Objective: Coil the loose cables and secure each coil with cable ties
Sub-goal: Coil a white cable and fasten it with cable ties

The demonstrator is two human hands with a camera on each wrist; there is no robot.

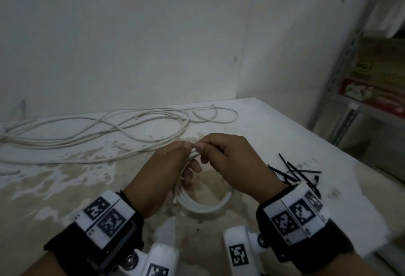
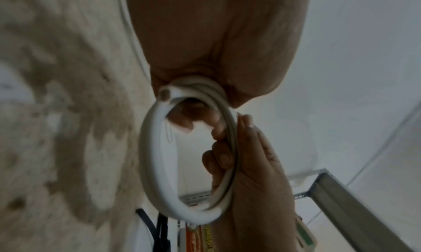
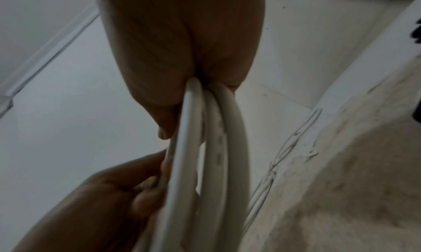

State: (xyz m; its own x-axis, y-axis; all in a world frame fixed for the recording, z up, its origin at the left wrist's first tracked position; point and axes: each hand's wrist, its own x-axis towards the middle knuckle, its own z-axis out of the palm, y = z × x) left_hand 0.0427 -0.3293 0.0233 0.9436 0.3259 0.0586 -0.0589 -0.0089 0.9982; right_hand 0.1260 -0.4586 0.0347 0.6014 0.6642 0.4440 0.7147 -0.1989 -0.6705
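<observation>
Head view: both hands meet over the middle of the counter (image 1: 285,126), holding one small white coil (image 1: 203,205) upright between them.
Left hand: the left hand (image 1: 162,179) has its fingers curled round the coil's left and top arc; the left wrist view shows several turns (image 2: 159,158) bunched in its palm, with a cut cable end (image 2: 165,93) poking out at the top.
Right hand: the right hand (image 1: 232,161) pinches the same bundle at its top, thumb and fingers closed on the strands; the right wrist view shows three white strands (image 3: 214,147) running out from between its fingers.
Coil plane: it stands roughly on edge, its lower arc hanging just above or on the counter; which, I cannot tell.
Cable ties: the black cable ties (image 1: 293,172) lie in a loose heap on the counter just right of the right hand, beside its wrist, well apart from the left hand.
Nearer hand: the right one, by a wide margin; by my judgement it would let go and fetch a tie while the left keeps the turns together.
Tie axis: the ties point in mixed directions, mostly away and to the right.
Loose cable: a long white loose cable (image 1: 98,131) sprawls along the far left of the counter, not yet coiled.
Risk: with one hand off, the stiff turns may spring open.
</observation>
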